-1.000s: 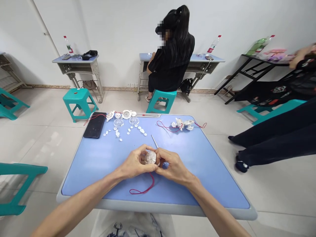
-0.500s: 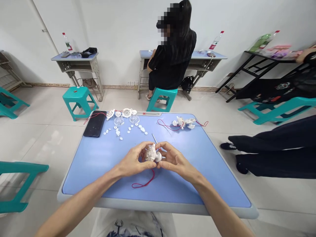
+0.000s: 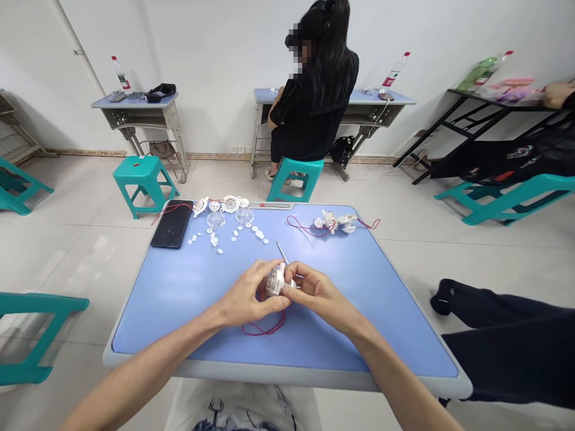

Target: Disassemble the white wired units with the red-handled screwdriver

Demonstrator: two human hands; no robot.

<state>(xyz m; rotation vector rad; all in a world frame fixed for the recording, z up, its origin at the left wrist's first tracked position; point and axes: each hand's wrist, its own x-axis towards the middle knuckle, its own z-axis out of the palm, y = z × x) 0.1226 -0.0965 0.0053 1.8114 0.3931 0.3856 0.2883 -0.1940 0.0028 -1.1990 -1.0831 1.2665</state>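
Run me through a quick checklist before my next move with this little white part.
1. Grip: ok. The left hand and right hand both hold the white-and-clear plastic part.
2. Cord: ok. The red cord runs from under the hands and lies loose on the blue desktop.
3. Rod: ok. The thin metal rod lies just beyond the hands.
4. Loose pieces: ok. The small white pieces lie spread out beyond the hands.
5. Part's fit: cannot tell. Fingers hide most of it.
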